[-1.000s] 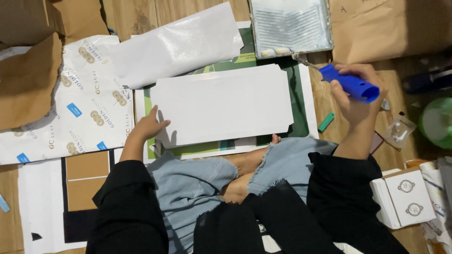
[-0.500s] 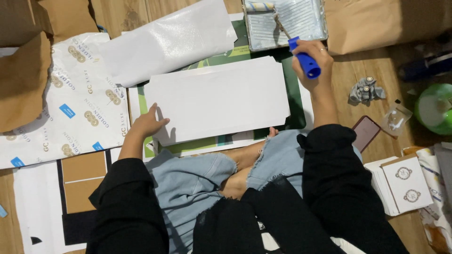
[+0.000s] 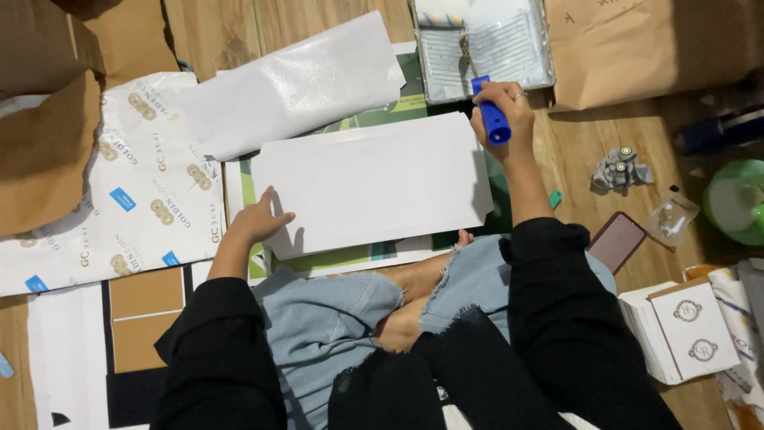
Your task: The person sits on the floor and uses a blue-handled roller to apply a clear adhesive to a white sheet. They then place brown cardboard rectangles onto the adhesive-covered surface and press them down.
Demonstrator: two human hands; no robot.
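Observation:
My right hand grips the blue handle of a paint roller. Its metal stem reaches up into a grey paint tray, where the roller head lies at the tray's top edge. My left hand presses flat on the lower left corner of a large white board, which lies in front of my knees on green printed sheets.
A white plastic sheet lies above the board. Printed wrapping paper and brown cardboard cover the left. A brown paper bag, crumpled rag, phone, green lid and small white boxes sit right.
My right hand has carried the roller from the right side of the board up and left, so its head now rests in the paint tray. My left hand stays on the board's corner.

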